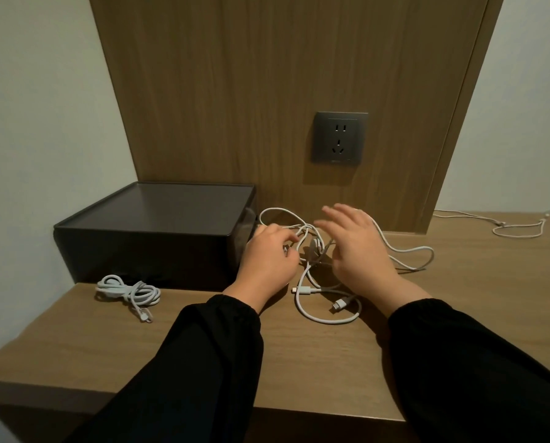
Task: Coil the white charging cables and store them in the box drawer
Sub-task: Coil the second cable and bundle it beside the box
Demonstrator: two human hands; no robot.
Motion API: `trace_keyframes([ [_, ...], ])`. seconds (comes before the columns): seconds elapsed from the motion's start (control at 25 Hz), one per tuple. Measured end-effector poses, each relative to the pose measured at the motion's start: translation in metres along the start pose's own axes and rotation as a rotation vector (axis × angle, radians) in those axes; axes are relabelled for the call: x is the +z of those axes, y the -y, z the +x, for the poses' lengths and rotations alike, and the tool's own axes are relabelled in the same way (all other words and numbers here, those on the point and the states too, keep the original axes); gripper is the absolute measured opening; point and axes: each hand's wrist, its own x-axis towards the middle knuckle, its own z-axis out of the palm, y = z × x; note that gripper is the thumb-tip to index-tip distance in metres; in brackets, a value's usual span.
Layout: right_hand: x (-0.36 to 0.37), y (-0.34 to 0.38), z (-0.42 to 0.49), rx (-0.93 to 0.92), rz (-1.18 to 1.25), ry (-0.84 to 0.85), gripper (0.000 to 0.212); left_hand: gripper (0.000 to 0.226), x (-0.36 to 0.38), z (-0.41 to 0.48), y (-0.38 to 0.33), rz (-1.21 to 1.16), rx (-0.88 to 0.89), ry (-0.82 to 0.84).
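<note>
Wood shelf [203,340] against a panelled wall with a socket [339,138]; dark box [158,219] at the left, drawer not visibly open. Your left hand [264,260] pinches strands of the tangled cable [318,318] just right of the box — likely an anchor so the loops don't slide. Your right hand [359,251] hovers over the knot, fingers spread, holding nothing; looks ready to pick a strand. Tangle has no single axis: one long loop runs off right, two plugs [339,304] lie on the near side, the white one pointing left. One coiled cable [126,290] sits in front of the box, long axis left-right, tail toward you. Another loose cable [519,228] lies far right, well apart.
</note>
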Motion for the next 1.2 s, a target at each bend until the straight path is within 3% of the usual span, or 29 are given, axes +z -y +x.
trace_keyframes([
  [0.08,0.004,-0.004,0.002,-0.001,-0.044,0.143,0.048,0.022,0.001,-0.001,-0.001,-0.004,0.028,-0.031],
  [0.16,0.002,-0.01,0.0,0.065,-0.024,0.183,0.039,0.023,0.003,-0.001,-0.002,0.007,0.058,0.021],
  [0.28,-0.009,-0.016,-0.006,0.123,0.191,0.151,0.026,0.042,0.006,-0.001,-0.004,-0.005,0.126,0.111],
  [0.36,-0.018,-0.018,-0.009,0.153,0.366,0.218,0.026,0.055,0.005,0.0,-0.002,0.033,0.18,0.155],
  [0.52,-0.023,-0.026,-0.011,0.106,0.335,0.553,0.031,0.036,0.003,0.001,-0.001,0.136,0.196,0.2],
  [0.6,-0.022,-0.029,-0.012,0.101,0.356,0.61,0.024,0.025,0.005,0.001,-0.001,0.11,0.161,0.166],
  [0.72,-0.021,-0.03,-0.011,0.13,0.385,0.472,0.019,0.015,0.005,0.001,0.001,0.022,0.127,0.2],
  [0.84,-0.02,-0.028,-0.01,0.239,0.546,0.195,0.017,0.021,0.003,-0.001,0.001,-0.005,0.095,0.193],
  [0.96,-0.021,-0.022,-0.01,0.345,0.737,0.05,0.015,0.024,0.003,0.0,0.0,-0.049,0.066,0.155],
  [1.12,-0.029,-0.014,-0.011,0.488,0.972,-0.151,0.015,0.022,0.003,0.001,-0.001,-0.056,0.064,0.005],
  [1.2,-0.031,-0.017,-0.01,0.535,1.148,-0.151,0.017,0.02,0.002,0.002,-0.003,-0.067,0.039,-0.088],
])
